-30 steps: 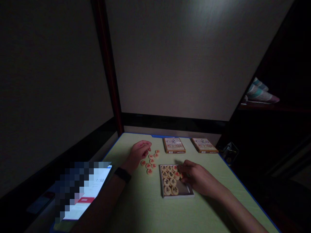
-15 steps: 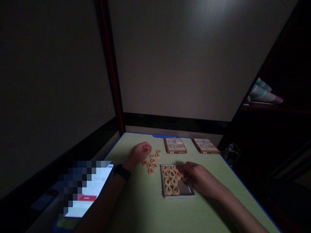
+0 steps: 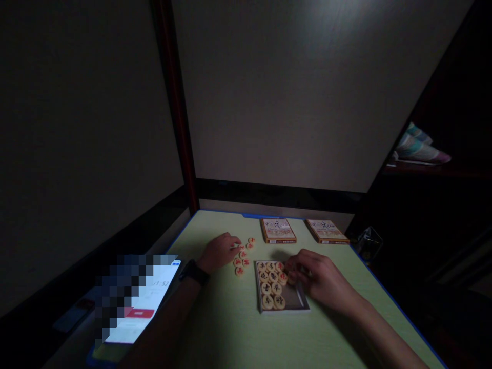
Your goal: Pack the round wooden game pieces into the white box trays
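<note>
A shallow grey tray point(image 3: 299, 301) on the green table point(image 3: 238, 328) holds several round wooden game pieces point(image 3: 271, 284) in rows. My right hand point(image 3: 321, 279) rests over the tray's right side, its curled fingertips touching a piece at the upper right of the rows. My left hand point(image 3: 220, 251), with a dark wristband, lies curled over a loose cluster of red-marked pieces point(image 3: 242, 259) left of the tray, fingertips on one of them. What it grips, if anything, is hidden.
Two orange-edged flat boxes point(image 3: 278, 230) point(image 3: 327, 231) lie at the table's far edge. A lit phone screen point(image 3: 138, 302) stands at the near left corner. A small glass object point(image 3: 368, 242) sits off the right edge. Walls close in behind and left.
My left hand has dropped lower onto the loose pieces, covering some of them. My right hand has shifted slightly right and raised its fingers over the tray's upper right pieces.
</note>
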`<state>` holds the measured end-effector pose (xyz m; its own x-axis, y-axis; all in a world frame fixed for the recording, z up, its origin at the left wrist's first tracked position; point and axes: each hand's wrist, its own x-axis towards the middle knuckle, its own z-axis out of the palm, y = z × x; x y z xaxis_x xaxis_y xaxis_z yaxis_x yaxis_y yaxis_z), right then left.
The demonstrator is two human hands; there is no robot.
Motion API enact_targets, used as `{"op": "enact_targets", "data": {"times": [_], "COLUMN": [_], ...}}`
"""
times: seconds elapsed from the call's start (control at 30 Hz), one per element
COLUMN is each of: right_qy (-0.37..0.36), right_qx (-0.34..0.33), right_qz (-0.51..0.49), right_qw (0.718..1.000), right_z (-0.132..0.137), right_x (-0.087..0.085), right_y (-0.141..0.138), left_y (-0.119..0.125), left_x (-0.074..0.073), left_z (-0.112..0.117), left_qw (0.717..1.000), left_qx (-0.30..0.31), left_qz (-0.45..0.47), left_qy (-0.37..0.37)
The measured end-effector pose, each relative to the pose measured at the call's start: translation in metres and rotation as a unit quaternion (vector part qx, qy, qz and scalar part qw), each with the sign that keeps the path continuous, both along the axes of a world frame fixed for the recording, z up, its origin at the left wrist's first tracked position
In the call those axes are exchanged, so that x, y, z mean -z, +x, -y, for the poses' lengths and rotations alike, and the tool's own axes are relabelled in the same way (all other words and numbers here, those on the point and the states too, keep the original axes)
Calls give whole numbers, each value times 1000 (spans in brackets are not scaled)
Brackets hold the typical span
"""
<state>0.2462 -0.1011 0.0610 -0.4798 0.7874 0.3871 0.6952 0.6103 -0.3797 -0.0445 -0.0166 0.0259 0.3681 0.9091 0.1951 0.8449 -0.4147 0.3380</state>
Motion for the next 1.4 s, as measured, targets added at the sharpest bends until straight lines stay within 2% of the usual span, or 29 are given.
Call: {"op": "enact_targets", "data": {"times": [0.17,0.37,0.83,0.97,1.1,1.27,1.4], "right_qy": [33,35,37,5,-35,-38,-42], "right_qx": [14,17,19,8,-31,-41,-37], "right_qz": [-23,-26,-56,15,104,228,262], "right_qw": [999,999,998,1000,993,972,963], "right_z": [-4,-5,-13,-32,-64,-98,-107], "right_x": [5,8,8,0,-6,-5,-2], "right_y": [2,3,-4,-18,-47,-82,-95], "left_y": [0,-3,11,10,9,4,2], "left_x": [-3,0,-2,-1,1,6,6], "left_z": [2,4,5,4,2,-4,-6], "left_qw": [1000,999,999,1000,1000,1000,1000], "left_qx": [1,37,9,2,6,1,-2], "left_qz": [-4,2,-12,-15,2,17,19], "left_qy": [-24,-26,-32,-26,-25,-8,-4]}}
